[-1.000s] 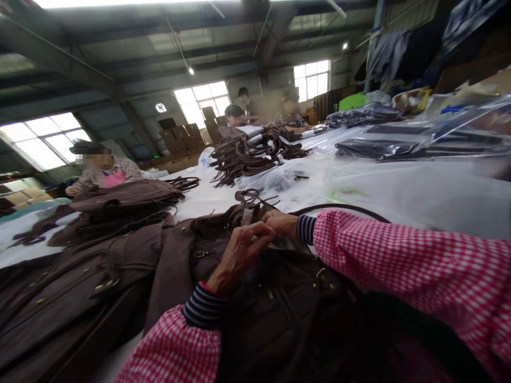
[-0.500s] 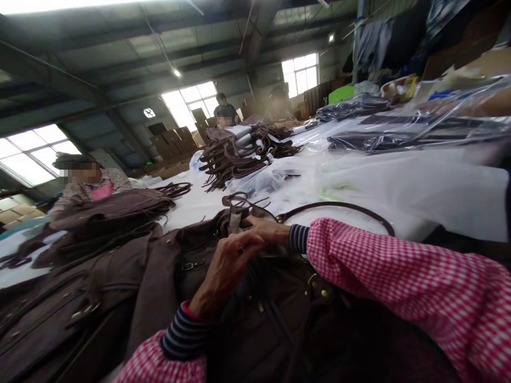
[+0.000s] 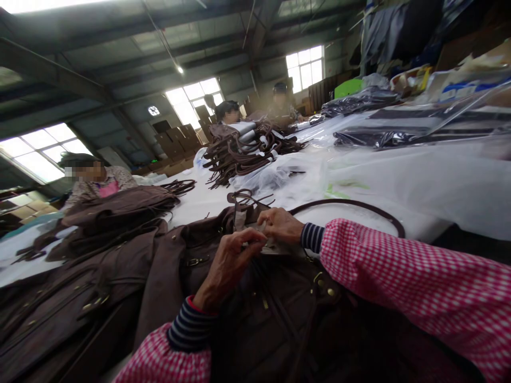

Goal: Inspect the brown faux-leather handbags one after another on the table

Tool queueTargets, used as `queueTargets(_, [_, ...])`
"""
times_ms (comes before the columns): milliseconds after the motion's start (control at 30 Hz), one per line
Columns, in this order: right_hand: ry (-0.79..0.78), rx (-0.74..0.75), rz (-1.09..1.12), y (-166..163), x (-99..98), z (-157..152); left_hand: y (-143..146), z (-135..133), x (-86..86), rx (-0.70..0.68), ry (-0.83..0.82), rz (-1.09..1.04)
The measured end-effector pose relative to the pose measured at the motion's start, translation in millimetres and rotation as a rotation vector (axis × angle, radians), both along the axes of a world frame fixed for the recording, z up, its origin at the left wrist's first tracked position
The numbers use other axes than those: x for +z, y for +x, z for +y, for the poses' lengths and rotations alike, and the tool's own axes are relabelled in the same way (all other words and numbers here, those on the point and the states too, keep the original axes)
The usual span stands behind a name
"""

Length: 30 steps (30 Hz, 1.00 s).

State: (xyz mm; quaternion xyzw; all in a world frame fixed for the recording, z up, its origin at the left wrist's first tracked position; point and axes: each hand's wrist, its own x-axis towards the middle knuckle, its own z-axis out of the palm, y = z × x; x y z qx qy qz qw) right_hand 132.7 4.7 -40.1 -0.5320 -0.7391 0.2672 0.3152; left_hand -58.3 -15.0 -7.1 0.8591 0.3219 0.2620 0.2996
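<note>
A dark brown bag (image 3: 239, 330) with brass-coloured studs and straps lies right in front of me, its mouth facing away. Pale lining (image 3: 272, 246) shows at the mouth between my hands. My left hand (image 3: 229, 263) is closed in a pinch at the near side of this opening; what its fingertips hold is too small to tell. Just beyond it, my right hand (image 3: 282, 224) has its fingers curled and closed on the lining, close to the left fingertips. A long brown strap (image 3: 359, 205) loops out to the right behind my right wrist.
More brown bags (image 3: 51, 303) lie to the left, with another pile (image 3: 120, 205) behind them near a seated person (image 3: 114, 178). Ahead stands a heap of bags with handles (image 3: 239, 154) beside crumpled clear plastic (image 3: 275, 173). Plastic-wrapped goods (image 3: 383, 133) lie on the white table (image 3: 439, 175).
My right hand has drawn up and slightly right, its fingers now curled above the opening, and more pale lining shows. My left hand stays close by. A person at the back has leaned lower.
</note>
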Motion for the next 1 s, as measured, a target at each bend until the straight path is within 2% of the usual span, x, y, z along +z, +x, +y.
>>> queueTargets(67, [-0.022, -0.035, 0.031, 0.5, -0.6, -4.4, 0.2, 0.9, -0.6, 0.006, -0.008, 0.001])
queueTargets(167, [-0.086, -0.001, 0.084, -1.9, 2.4, -5.9, 0.2, 2.4, -2.2, 0.02, -0.014, 0.002])
queueTargets(300, [-0.232, 0.069, 0.186, -4.2, 6.4, -2.4, -0.1, 3.2, -3.4, 0.025, -0.026, -0.003])
queueTargets(433, [-0.358, 0.06, 0.296, -1.8, 3.2, 0.7, 1.1, 2.7, -2.9, 0.043, -0.019, 0.004])
queueTargets(600, [-0.239, 0.03, 0.398, 5.9, -0.4, 1.4, 6.2, 4.9, -2.6, 0.136, -0.03, -0.016])
queueTargets(733, [-0.188, -0.011, 0.446, 18.2, -9.9, -11.8, 13.1, 13.9, -1.5, 0.209, -0.015, 0.021])
queueTargets(800, [-0.177, 0.006, 0.392, 22.8, -18.3, -22.4, 18.1, 21.1, 0.0, 0.238, 0.014, 0.028])
queueTargets(900, [-0.071, 0.018, 0.2, 24.8, -27.8, -35.6, 25.0, 32.5, 1.8, 0.259, 0.023, 0.016])
queueTargets(1000, [0.013, -0.02, 0.083, 22.4, -26.3, -42.2, 26.7, 39.8, -0.2, 0.242, -0.05, -0.034])
